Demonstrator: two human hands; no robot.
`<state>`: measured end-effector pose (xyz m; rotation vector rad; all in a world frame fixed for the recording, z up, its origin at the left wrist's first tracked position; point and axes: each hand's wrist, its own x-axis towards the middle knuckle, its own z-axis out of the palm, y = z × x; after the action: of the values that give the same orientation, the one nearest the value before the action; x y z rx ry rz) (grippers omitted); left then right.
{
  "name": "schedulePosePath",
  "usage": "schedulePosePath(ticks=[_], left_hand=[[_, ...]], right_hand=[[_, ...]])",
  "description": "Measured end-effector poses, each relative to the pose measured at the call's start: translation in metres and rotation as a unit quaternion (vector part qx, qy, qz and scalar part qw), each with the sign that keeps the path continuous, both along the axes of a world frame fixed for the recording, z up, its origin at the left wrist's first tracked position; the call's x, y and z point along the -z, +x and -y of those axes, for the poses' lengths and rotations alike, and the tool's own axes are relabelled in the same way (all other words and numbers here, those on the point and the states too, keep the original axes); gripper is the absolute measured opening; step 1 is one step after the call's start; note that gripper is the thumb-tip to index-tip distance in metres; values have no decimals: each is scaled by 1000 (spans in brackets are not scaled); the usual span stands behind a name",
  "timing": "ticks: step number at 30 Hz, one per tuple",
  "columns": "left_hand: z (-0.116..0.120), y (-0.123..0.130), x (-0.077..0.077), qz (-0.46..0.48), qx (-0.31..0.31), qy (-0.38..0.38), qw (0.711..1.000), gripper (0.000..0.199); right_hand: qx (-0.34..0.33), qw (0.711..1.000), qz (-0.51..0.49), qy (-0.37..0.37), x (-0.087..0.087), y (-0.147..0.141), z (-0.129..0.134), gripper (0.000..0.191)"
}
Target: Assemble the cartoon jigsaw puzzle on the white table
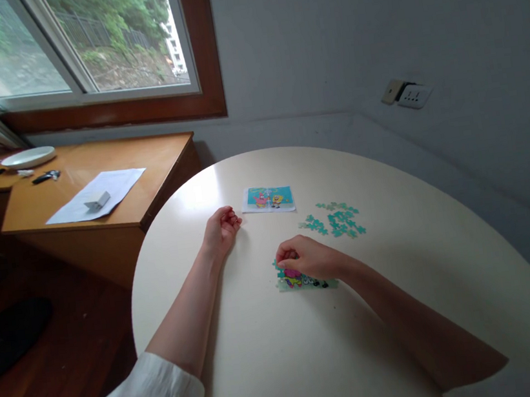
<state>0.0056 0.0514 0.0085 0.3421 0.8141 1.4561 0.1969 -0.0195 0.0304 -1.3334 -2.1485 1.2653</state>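
On the round white table, my right hand [304, 257] is closed over the upper part of a partly joined puzzle [295, 280] with pink and green figures. What its pinched fingers hold, if anything, is too small to make out. Loose teal puzzle pieces [343, 222] lie beyond it to the right, with a smaller group [316, 224] beside them. A picture card [270, 200] showing a pink and a yellow figure lies behind the puzzle. My left hand [223, 229] rests on the table left of the card, palm turned sideways, fingers loosely curled with nothing visible in them.
The round table's bare surface [256, 356] spreads around the puzzle. At the left, a wooden desk [158, 167] holds a paper sheet [121, 181], a small white box [96, 200], a white plate [29, 158] and dark small items. A wall stands behind, with a window at left.
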Motion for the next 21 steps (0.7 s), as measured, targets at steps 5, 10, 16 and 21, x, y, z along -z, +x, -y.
schedulePosePath(ticks=[5,10,16,21], left_hand=[[0,0,0,-1,3,2,1000,12],[0,0,0,-3,5,4,1000,12],[0,0,0,-4,3,5,1000,10],[0,0,1,-3,2,2,1000,12]], right_hand=[[-9,1000,18,-8,-1,0,0,12],[-11,999,31,-3,-5,-1,3,10],[-8,998,57,21,-5,-2,4,8],[-10,995,91,51,-6,-5,5,7]])
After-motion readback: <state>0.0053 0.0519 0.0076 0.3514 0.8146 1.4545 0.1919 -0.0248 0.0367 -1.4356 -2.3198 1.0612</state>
